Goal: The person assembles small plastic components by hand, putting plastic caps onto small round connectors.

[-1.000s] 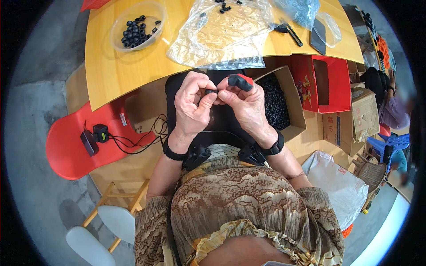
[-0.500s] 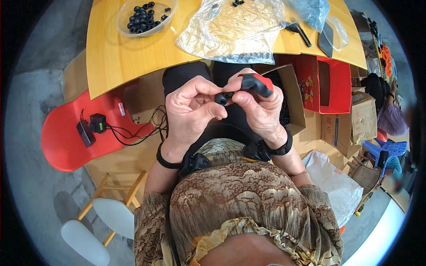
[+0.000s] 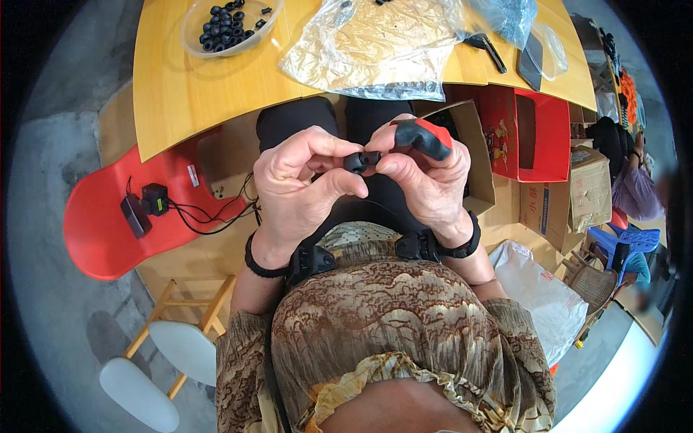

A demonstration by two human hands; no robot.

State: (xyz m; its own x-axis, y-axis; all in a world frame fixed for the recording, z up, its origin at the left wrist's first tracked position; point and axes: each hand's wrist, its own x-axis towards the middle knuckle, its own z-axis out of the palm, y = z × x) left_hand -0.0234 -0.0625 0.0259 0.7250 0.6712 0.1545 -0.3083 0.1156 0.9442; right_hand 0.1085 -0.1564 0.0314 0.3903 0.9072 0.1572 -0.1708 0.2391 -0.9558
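Over my lap, my left hand (image 3: 299, 177) pinches a round black piece (image 3: 354, 163) between thumb and forefinger. My right hand (image 3: 426, 169) grips a smaller black cylindrical piece (image 3: 371, 158) with a small hole in its side. The two pieces sit end to end, and I cannot tell whether they are joined. A black and red cover (image 3: 426, 138) wraps a finger of my right hand. On the table, a clear plastic tub (image 3: 189, 45) holds several similar round black pieces (image 3: 220, 32).
A clear plastic bag (image 3: 361, 68) lies on the yellow table (image 3: 206, 101), beside a black-handled tool (image 3: 494, 54) and a dark flat device (image 3: 530, 63). Boxes, including a red one (image 3: 545, 137), stand under the table's right side. At left is a red chair (image 3: 108, 231) with cables.
The two black pieces are turned, so the right one shows its side and hole more plainly. My left hand has shifted slightly left, and the right hand slightly right.
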